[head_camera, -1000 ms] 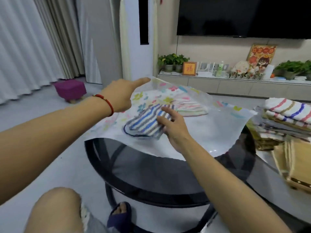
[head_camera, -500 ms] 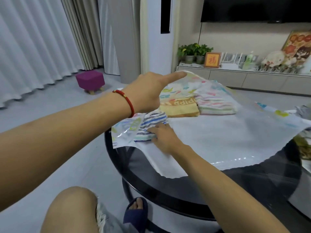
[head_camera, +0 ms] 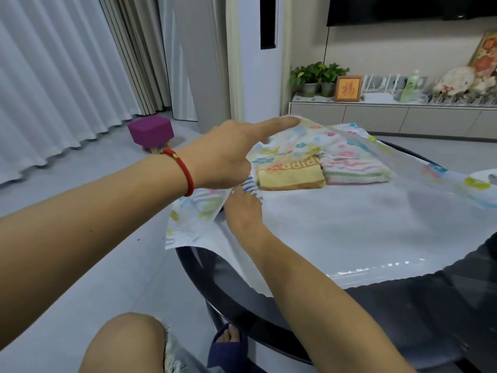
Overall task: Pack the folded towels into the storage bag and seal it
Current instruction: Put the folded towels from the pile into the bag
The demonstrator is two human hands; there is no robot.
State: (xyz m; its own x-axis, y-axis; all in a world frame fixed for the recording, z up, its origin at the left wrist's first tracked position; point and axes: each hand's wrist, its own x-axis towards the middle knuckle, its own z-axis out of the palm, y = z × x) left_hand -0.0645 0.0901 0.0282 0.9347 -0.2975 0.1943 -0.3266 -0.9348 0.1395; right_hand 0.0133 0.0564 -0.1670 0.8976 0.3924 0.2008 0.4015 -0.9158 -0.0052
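The blue-and-white striped folded towel (head_camera: 248,185) is now sitting deeper inside the clear flower-printed plastic storage bag (head_camera: 349,227) than a second ago, almost wholly hidden behind the person's left hand (head_camera: 228,154), and the head camera is now looking further left, the loose towel stack no longer in frame. The right hand (head_camera: 243,211) is reaching into the bag's mouth, fingertips pressed against the striped towel; whether they are pinching or merely pushing it cannot be told. The left hand is lifting the bag's printed upper sheet, index finger extended, the remaining fingers curled around the plastic. Inside, the yellow-orange lettered towel (head_camera: 290,175) and the pastel striped towel (head_camera: 355,170) are lying side by side, the blue one going in just beside the yellow. The bag is spread across the round black glass-topped table (head_camera: 403,313). Packing appears to be under way, sealing not yet started. The next move likely calls for withdrawing the right hand without dragging the towel back out.
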